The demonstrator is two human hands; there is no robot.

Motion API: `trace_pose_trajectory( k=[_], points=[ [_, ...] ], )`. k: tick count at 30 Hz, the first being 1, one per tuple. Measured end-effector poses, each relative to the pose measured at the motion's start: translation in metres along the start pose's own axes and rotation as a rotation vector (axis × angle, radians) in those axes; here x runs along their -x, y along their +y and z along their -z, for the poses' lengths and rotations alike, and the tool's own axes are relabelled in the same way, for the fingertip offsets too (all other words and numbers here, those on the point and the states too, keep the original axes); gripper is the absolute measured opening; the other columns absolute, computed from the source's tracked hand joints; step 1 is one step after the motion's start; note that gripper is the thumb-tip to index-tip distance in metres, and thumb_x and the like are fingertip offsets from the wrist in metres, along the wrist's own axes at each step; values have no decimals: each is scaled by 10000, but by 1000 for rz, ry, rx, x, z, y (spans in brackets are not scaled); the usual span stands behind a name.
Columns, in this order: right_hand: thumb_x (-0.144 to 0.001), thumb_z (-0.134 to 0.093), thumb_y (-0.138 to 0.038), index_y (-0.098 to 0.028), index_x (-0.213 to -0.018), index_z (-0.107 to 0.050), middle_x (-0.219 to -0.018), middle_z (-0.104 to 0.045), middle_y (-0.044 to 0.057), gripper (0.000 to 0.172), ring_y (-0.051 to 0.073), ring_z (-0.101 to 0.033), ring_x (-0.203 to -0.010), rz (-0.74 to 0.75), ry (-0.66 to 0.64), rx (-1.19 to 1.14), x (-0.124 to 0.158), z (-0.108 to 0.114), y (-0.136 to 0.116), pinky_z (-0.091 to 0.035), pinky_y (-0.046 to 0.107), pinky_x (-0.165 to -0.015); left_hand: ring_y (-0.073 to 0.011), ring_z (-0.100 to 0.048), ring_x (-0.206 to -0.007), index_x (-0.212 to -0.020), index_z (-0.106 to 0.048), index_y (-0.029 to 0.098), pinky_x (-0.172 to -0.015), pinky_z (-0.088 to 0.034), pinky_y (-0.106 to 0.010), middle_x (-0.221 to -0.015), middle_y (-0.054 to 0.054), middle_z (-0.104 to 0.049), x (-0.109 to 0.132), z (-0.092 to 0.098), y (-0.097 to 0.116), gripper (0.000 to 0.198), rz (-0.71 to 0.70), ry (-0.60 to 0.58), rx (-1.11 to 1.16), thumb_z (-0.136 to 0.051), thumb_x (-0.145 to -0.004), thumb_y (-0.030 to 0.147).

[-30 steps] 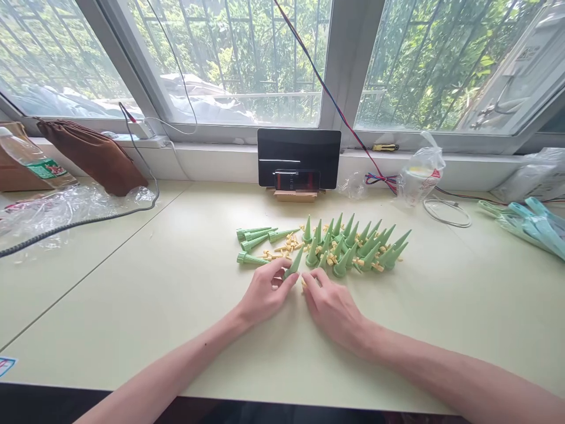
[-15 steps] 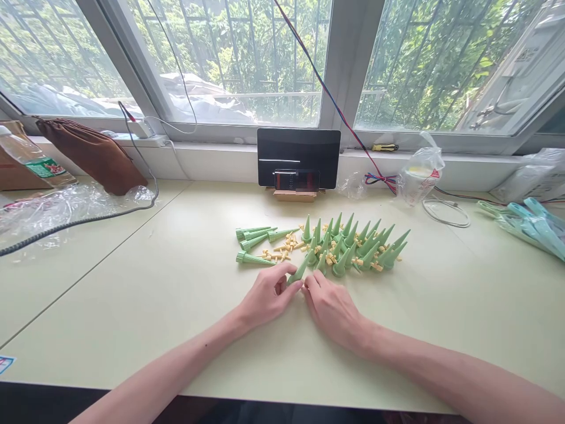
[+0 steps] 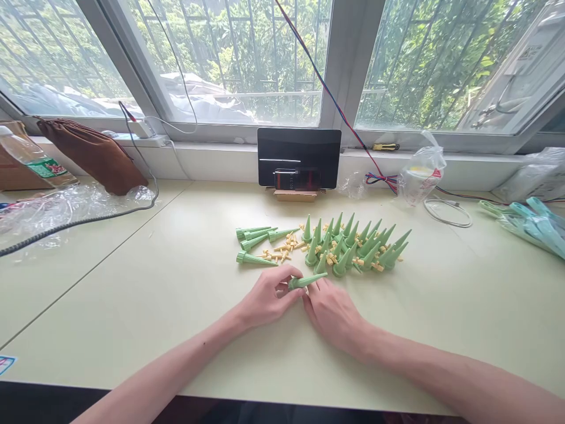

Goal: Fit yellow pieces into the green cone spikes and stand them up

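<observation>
Between thumb and fingers, my left hand (image 3: pixel 271 297) grips a green plant watering spike (image 3: pixel 306 281) by its wide end. The spike lies nearly level, its tip pointing right over the fingers of my right hand (image 3: pixel 334 309). Those fingers are bent together close to the spike's base; what they hold, if anything, is hidden. Just beyond stand several green spikes (image 3: pixel 339 266) with yellow valve pieces (image 3: pixel 329 259) among them. Further left, several more spikes (image 3: pixel 256 258) lie on their sides next to a small heap of loose yellow valves (image 3: pixel 282 250).
A tablet (image 3: pixel 299 154) with a phone in front leans on a stand at the back of the table (image 3: pixel 212 353). A brown pouch (image 3: pixel 95 156) and clear plastic wrap lie left. A bagged cup (image 3: pixel 419 176), a white cable (image 3: pixel 448 213) and light-blue items (image 3: pixel 536 221) are right.
The spike in my left hand has tipped from slanting upward to nearly level, its tip swinging right and down. My hands have stayed almost in place.
</observation>
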State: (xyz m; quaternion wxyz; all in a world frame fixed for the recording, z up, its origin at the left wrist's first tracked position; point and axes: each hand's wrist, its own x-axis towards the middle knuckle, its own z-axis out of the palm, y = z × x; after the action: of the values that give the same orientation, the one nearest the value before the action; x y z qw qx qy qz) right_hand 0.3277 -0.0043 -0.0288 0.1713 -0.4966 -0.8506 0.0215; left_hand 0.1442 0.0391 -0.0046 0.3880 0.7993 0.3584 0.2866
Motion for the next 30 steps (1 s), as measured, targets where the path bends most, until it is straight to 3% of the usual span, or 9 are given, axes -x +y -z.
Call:
trace_pose_trajectory(
  k=[4,10,16,21,30],
  points=[
    [-980,-413,-90,-150,-1094,-543,-931,-651,107,184,251,-644,-832,-11,-10,-60,1,2,1,-496,334,-612,-157,-579,-808,-978,-641,166,-675,-521,-237,-912,-52,-615,1,3,4,113,-21,-59,26,-581,-892,209],
    [-1040,-341,-156,-157,-1060,-523,-915,-652,89,184,227,-637,-786,-2,45,-107,2,-1,2,-465,318,-585,-140,-567,-765,-1005,-655,172,-718,-537,-249,-874,-35,-631,1,3,4,136,-9,-45,75,-576,-901,211],
    [-1082,-271,-258,-191,-859,-475,-756,-603,36,309,173,-556,-615,21,141,-138,1,1,2,-363,284,-525,-130,-559,-712,-1022,-657,168,-649,-510,-238,-872,-34,-655,-1,3,2,175,-8,-1,51,-563,-934,286],
    [-1086,-275,-278,-204,-843,-443,-700,-564,1,305,142,-499,-554,32,144,-245,1,2,4,-306,262,-494,-120,-569,-669,-1002,-643,167,-611,-515,-233,-869,-36,-659,-2,4,4,178,24,-21,92,-552,-946,308],
    [-1074,-326,-249,-194,-859,-524,-801,-595,31,297,143,-535,-644,74,181,-379,0,0,6,-401,249,-586,-134,-567,-663,-1030,-668,165,-567,-514,-241,-855,-46,-642,-2,5,4,234,93,-78,307,-581,-937,362]
  ],
)
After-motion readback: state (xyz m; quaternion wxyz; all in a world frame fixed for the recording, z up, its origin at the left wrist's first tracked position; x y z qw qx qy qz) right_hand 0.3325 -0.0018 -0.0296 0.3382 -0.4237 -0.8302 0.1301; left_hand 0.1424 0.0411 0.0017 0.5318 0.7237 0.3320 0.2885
